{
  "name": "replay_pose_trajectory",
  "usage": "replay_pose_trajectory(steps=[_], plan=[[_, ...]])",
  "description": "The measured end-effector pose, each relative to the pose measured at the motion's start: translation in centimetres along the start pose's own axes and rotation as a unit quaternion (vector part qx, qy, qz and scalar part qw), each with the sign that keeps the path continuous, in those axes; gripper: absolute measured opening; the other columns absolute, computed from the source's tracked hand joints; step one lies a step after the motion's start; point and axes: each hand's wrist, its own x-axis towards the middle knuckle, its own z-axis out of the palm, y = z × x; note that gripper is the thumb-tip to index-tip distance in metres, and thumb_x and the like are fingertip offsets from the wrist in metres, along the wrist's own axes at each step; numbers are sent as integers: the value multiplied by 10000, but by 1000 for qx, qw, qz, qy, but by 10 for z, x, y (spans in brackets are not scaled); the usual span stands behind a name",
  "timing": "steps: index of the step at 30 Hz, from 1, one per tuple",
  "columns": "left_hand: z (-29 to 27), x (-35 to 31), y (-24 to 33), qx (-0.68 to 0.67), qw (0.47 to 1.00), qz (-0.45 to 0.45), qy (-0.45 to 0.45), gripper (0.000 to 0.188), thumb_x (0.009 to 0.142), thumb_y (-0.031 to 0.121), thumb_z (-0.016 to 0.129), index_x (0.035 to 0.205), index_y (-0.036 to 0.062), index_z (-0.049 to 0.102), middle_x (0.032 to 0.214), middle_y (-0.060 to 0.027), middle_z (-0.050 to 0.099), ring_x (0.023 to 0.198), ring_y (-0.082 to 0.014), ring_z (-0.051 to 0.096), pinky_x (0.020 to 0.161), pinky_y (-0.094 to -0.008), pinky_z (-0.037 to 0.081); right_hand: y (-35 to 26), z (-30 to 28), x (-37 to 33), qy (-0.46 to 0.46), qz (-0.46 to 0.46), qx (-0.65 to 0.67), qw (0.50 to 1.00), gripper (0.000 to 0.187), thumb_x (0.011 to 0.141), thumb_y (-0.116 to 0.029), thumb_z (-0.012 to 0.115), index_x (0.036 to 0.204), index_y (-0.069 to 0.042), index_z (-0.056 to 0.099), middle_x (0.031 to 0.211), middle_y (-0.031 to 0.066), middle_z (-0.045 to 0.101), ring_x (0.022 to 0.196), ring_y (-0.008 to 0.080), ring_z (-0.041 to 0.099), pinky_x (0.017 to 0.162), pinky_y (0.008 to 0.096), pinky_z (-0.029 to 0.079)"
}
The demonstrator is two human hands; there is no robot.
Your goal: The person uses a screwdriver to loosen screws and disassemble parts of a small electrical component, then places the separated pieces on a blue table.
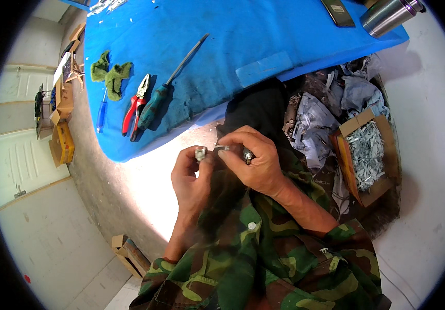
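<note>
My left hand [191, 173] pinches a small pale metal part [201, 153] between thumb and fingertips, just below the front edge of the blue-covered table [222, 46]. My right hand [251, 155] is closed around a small tool with a dark metallic tip [247, 154]; its fingers reach over to touch the part. Both hands meet over my lap, and both sleeves are camouflage cloth.
Red-handled pliers [133, 109], a green-handled screwdriver [168, 88], a blue screwdriver [101, 111] and green rags [110, 75] lie on the table. A steel flask [388, 15] stands far right. A cardboard box of several small metal parts [367, 152] sits to my right, beside crumpled grey bags [315, 124].
</note>
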Motion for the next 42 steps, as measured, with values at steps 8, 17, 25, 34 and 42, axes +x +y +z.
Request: replay_pose_trajectory(steps=[8, 17, 25, 34, 42], plan=[[-7, 3, 30, -99, 992, -75, -26, 201, 983, 53, 733, 1150, -31, 659, 997, -37, 687, 873, -98, 639, 798, -249, 533, -2, 0, 1, -34, -6, -14, 999, 169, 864, 35, 758, 1024, -1, 722, 895, 72, 657, 743, 157, 665, 676, 301, 523], [-6, -1, 23, -82, 995, -54, -31, 173, 983, 45, 730, 1127, -36, 677, 969, -45, 710, 862, -94, 652, 769, -234, 519, 0, -1, 1, -53, -11, -16, 998, 174, 844, 44, 748, 1007, -10, 725, 863, 86, 653, 734, 187, 680, 668, 315, 529], [-2, 1, 28, -29, 999, -17, -17, 105, 980, 31, 719, 1064, -21, 682, 926, -22, 704, 809, -62, 621, 726, -211, 492, 3, -1, -1, -58, -7, -16, 998, 176, 840, 23, 771, 1006, -12, 727, 828, 55, 648, 723, 148, 663, 671, 306, 524], [-6, 11, 31, -34, 997, -52, 48, 147, 1029, 170, 660, 964, 39, 639, 806, -29, 654, 623, -61, 521, 560, -227, 405, 8, -11, -2, -108, 263, 314, 906, 532, 860, 9, 762, 1348, 19, 551, 1029, 13, 593, 931, 86, 610, 823, 236, 525], [-6, 12, 25, -80, 994, -70, 33, 140, 1026, 151, 683, 999, 19, 646, 845, -45, 695, 633, -59, 546, 567, -218, 428, 15, -7, -5, -115, 245, 318, 909, 491, 916, 79, 534, 1401, 40, 462, 1179, 108, 579, 1150, 195, 663, 954, 330, 605]])
